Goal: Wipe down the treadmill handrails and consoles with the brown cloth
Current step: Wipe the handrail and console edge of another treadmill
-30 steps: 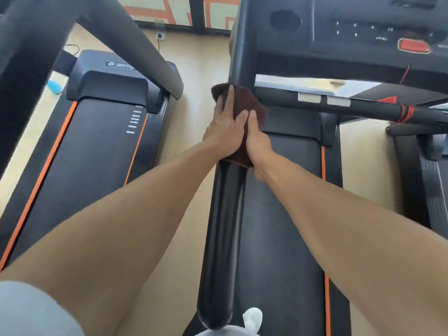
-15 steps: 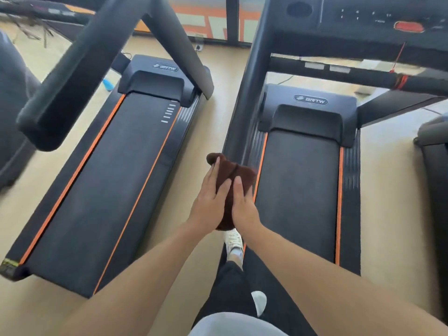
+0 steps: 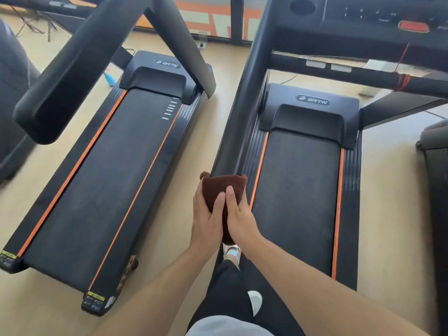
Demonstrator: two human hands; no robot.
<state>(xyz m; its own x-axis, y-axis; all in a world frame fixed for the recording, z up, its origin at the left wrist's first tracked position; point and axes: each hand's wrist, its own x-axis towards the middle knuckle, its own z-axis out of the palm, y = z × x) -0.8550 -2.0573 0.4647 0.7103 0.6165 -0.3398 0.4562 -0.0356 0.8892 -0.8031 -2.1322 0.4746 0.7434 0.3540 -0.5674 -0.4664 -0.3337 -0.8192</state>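
Just below the centre of the frame, both hands are wrapped around the brown cloth (image 3: 224,190), which is folded over the near end of the black handrail (image 3: 244,98) of the right-hand treadmill (image 3: 300,190). The left hand (image 3: 206,219) holds the cloth from the left side, with its thumb lying up the top of the cloth and its fingers curled out of sight around the far side. The right hand (image 3: 240,217) clamps it from the right, thumb alongside the other thumb so that the two touch at the middle of the cloth. The cloth covers the rail's tip completely, and a small lobe of it sticks out at the upper left, just beside the left hand's fingers. From the cloth the handrail runs up and slightly right to the console (image 3: 378,18) in the upper right of the frame, where a red button (image 3: 414,26) shows on the dark panel. Below the console a crossbar (image 3: 363,73) with two grey pads spans toward the right edge, wound with a red cord (image 3: 403,82). The belt of this treadmill lies to the right of the hands, edged by orange stripes. A second treadmill (image 3: 101,180) fills the left half of the frame, its own thick handrail (image 3: 72,73) slanting across the upper left. At the bottom centre a leg in dark trousers (image 3: 225,292) and white shoes (image 3: 232,252) stand beneath the forearms.
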